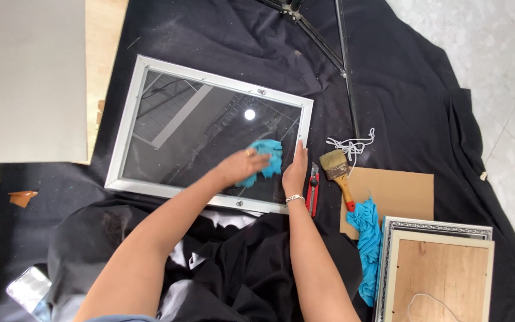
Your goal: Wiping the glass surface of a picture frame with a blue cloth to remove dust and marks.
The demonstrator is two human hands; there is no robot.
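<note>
Your left hand (242, 167) clamps the blue cloth (264, 158) flat on the glass (198, 131); right hand (295, 170), fingers together, lies along the frame (127, 119) edge, prob. to steady it.

A pale speckled floor (508, 71) carries a black cloth (400, 89) spread across most of the view. On the cloth, near centre, lies a white-framed glass panel (127, 125). At three o'clock from it lie a red utility knife (313, 191) and a paintbrush (337, 170), with a brown cardboard sheet (397, 191) just beyond. At five o'clock rests a wood-backed frame (439, 268).
</note>
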